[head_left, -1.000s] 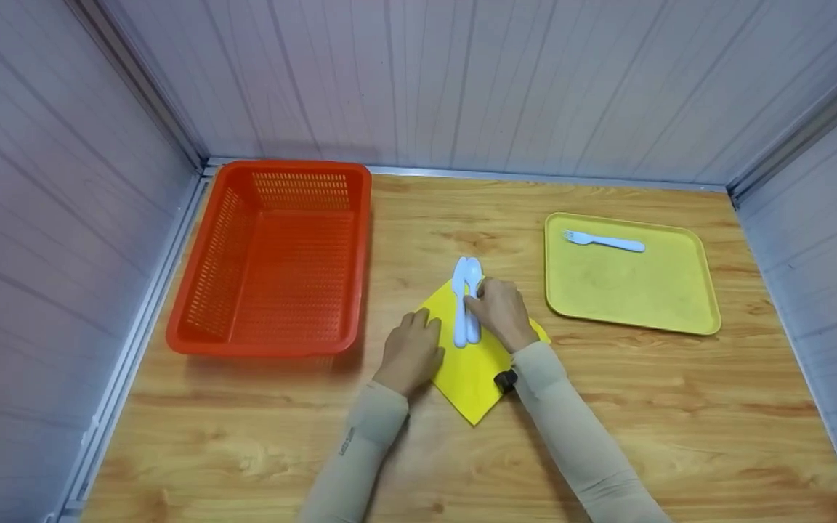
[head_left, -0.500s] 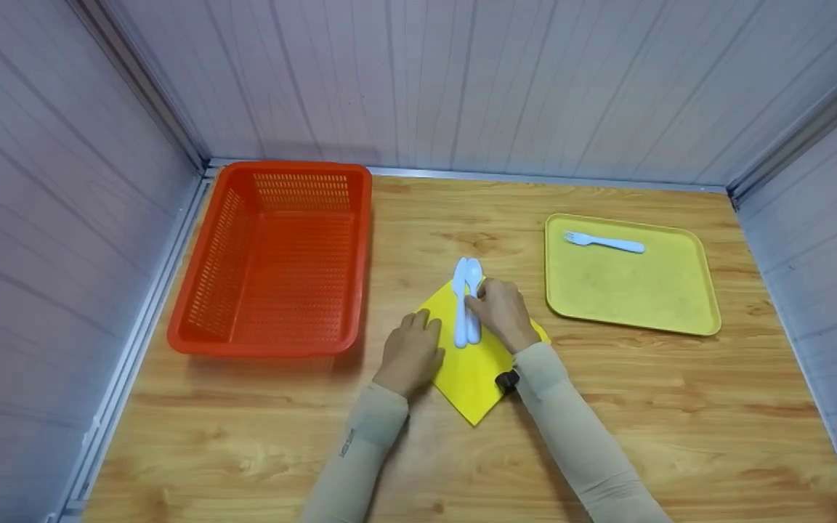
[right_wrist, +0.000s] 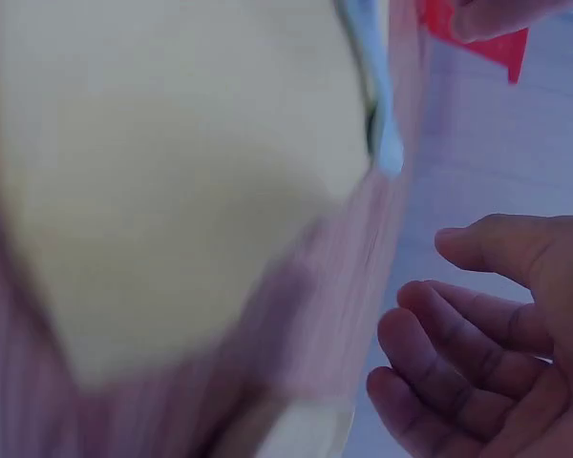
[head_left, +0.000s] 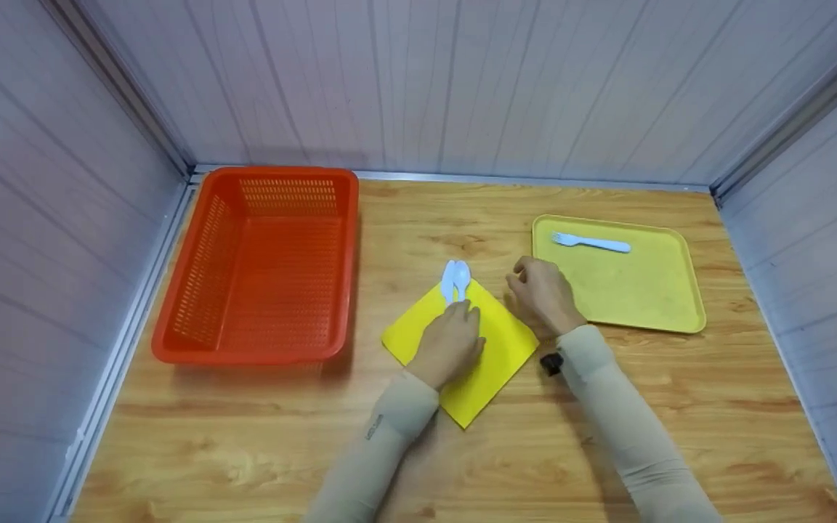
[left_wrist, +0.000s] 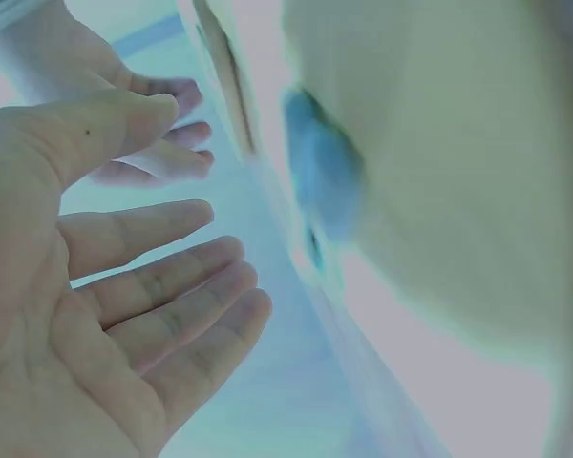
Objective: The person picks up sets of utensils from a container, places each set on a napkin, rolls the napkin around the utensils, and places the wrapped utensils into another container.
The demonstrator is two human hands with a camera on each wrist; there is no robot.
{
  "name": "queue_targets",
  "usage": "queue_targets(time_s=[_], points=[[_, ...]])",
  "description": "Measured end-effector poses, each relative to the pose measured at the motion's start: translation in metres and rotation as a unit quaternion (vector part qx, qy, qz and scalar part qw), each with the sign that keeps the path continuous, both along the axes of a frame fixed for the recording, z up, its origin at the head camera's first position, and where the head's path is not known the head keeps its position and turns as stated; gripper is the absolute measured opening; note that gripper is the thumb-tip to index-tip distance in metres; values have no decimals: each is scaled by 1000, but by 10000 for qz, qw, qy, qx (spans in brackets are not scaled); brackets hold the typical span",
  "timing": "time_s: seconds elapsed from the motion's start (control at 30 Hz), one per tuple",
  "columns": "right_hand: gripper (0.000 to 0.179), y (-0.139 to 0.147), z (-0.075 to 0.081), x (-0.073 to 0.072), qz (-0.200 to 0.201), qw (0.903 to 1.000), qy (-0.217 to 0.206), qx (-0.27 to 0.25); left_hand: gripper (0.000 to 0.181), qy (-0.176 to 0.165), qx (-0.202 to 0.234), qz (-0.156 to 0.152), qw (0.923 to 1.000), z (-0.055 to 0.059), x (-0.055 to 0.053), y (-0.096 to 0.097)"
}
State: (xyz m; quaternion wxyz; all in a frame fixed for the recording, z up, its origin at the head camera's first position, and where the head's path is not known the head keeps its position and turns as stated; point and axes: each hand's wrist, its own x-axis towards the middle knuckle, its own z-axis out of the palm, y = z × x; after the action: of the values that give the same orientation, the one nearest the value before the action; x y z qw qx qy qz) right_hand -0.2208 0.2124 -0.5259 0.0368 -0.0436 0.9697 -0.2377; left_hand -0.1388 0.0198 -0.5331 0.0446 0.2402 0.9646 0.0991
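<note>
A yellow square napkin (head_left: pixel 495 349) lies cornerwise on the wooden table. On its far corner, side by side, are a pale blue knife (head_left: pixel 448 282) and a spoon (head_left: pixel 462 276), with their handles hidden by my left hand (head_left: pixel 451 343). That hand is over the napkin; the left wrist view shows its fingers (left_wrist: pixel 177 310) spread and the palm bare. Between the napkin and the yellow tray (head_left: pixel 644 298) is my right hand (head_left: pixel 546 294). Its fingers (right_wrist: pixel 439 382) are loosely bent around nothing in the right wrist view. A pale blue fork (head_left: pixel 593 242) lies on the tray.
A red-orange plastic basket (head_left: pixel 349 290) with slotted sides stands at the back left. Pale panel walls (head_left: pixel 418 87) enclose the table (head_left: pixel 259 443) at the back and both sides. The tray's left edge is close to my right hand.
My right hand has let go of the spoon and moved right toward the tray. My left hand has moved from the napkin's left edge onto its middle, over the cutlery handles.
</note>
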Motion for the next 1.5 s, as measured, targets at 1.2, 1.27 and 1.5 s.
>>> queue_targets(time_s=[1.2, 1.27, 1.5], points=[[25, 128, -22, -71, -108, 9729, 637, 2220, 50, 138, -997, -1782, 9788, -10, -30, 95], [25, 123, -18, -69, -127, 9737, 681, 2169, 48, 364, -913, -1756, 9795, -5, -30, 88], [21, 94, -5, -47, -99, 9747, 1120, 1930, 53, 411, -567, -1279, 9893, 9, -26, 47]])
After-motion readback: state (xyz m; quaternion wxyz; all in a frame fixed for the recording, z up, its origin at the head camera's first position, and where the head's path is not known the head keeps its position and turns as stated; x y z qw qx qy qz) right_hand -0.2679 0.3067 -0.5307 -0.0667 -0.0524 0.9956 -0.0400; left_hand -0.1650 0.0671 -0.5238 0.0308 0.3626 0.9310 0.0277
